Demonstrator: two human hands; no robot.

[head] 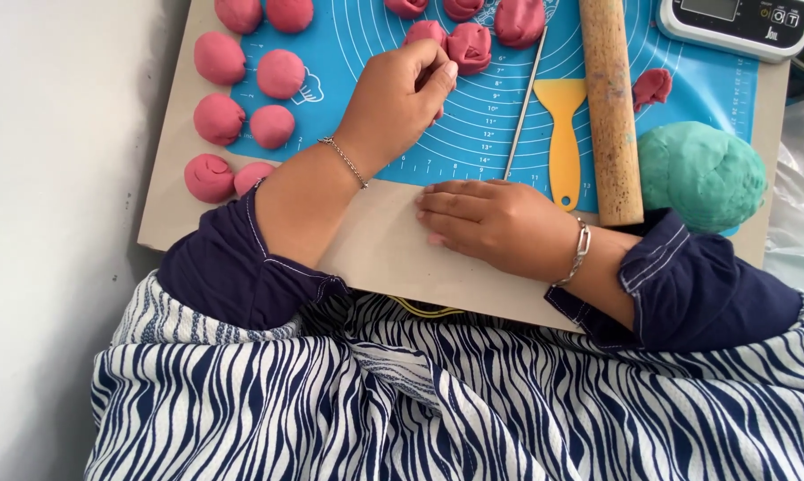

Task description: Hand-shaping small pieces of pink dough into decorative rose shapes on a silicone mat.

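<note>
Your left hand [402,93] reaches to upper centre, fingers pinched on a pink dough ball [427,36]; your right hand [491,218] lies flat, fingers together, on the board [375,249].

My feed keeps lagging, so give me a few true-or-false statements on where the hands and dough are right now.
1. The left hand pinches at a pink dough ball on the blue mat. True.
2. The right hand grips the rolling pin. False: it lies flat on the board, apart from the pin.
3. The green dough lies right of the rolling pin. True.
4. The yellow scraper sits on the green dough. False: it lies on the mat, left of the pin.
5. All the dough is pink. False: one large lump is green.
</note>
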